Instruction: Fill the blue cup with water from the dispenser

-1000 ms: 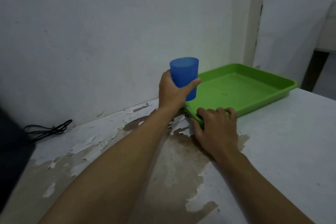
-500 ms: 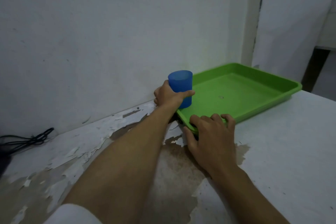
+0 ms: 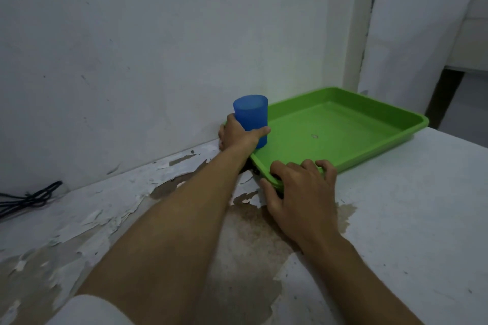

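The blue cup (image 3: pixel 251 113) stands upright in the near left corner of the green tray (image 3: pixel 343 126), close to the wall. My left hand (image 3: pixel 239 134) is wrapped around the cup's lower half, thumb across its front. My right hand (image 3: pixel 298 187) grips the tray's near rim, fingers curled over the edge and thumb under it. No water dispenser shows in the head view, and I cannot see inside the cup.
The tray sits on a white table (image 3: pixel 409 206) whose paint is peeling to brown in the middle. A black cable (image 3: pixel 29 198) lies at the far left against the white wall. A dark gap opens beyond the table at the right.
My left hand has lowered the cup from above the tray's corner down into the tray. My right hand has stayed on the tray's rim. The camera has swung slightly to the right.
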